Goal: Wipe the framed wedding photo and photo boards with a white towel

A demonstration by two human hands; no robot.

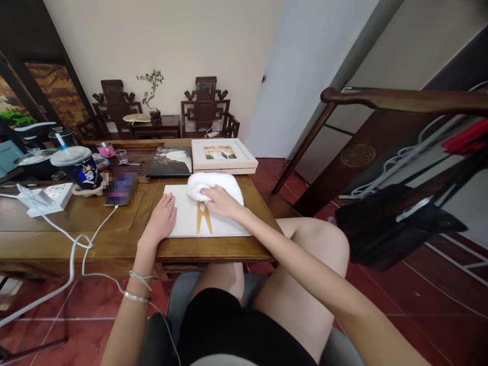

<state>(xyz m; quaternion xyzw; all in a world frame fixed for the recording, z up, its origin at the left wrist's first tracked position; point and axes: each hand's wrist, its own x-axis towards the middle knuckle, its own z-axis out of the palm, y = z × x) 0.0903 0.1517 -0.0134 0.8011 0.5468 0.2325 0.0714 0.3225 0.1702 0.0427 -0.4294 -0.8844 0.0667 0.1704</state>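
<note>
A flat white board (185, 223) lies near the front edge of the wooden table, with a gold shape like a letter A (205, 219) on its face. My left hand (164, 217) rests on the board's left side, fingers stretched out and holding nothing. My right hand (220, 201) grips a bunched white cloth (224, 182) and presses it on the upper part of the board. The cloth and my right hand hide the board's upper right part, and the top of the gold shape.
Behind the board are a framed picture (224, 152) and a dark picture panel (170, 161). To the left are a phone (121, 189) on a cable, a lidded cup (84, 170) and a power strip (57, 197). A wooden rack (389, 99) with bags stands right.
</note>
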